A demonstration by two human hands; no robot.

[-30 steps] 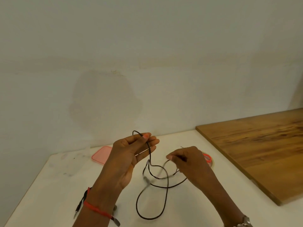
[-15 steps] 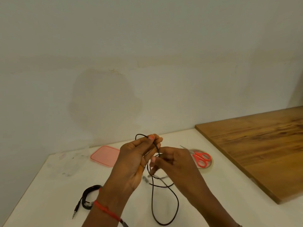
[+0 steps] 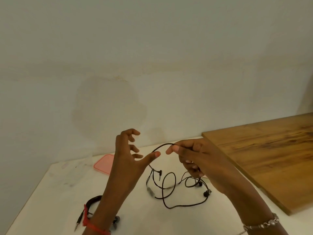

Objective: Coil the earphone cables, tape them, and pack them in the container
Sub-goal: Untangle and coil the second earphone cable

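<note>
A thin black earphone cable [image 3: 169, 189] lies in loose loops on the white table [image 3: 55, 197], with its earbuds [image 3: 205, 194] to the right and its jack plug [image 3: 160, 173] near the middle. One stretch arcs up off the table. My right hand [image 3: 198, 160] pinches that raised arc between thumb and forefinger. My left hand [image 3: 127, 156] hovers beside it with fingers spread and the thumb stretched toward the arc; the cable passes just behind the thumb tip. A second black earphone [image 3: 92, 200], coiled, lies by my left forearm, partly hidden.
A pink lid [image 3: 104, 163] lies flat behind my left hand. A faint clear plastic shape [image 3: 76, 168] stands left of it near the wall. A wooden board [image 3: 262, 158] covers the table's right side. The scissors and tape are hidden behind my right hand.
My left hand let go of the cable and spread its fingers. My right hand drew apart to the right, still pinching the cable. More of the cable now lies loose on the table.
</note>
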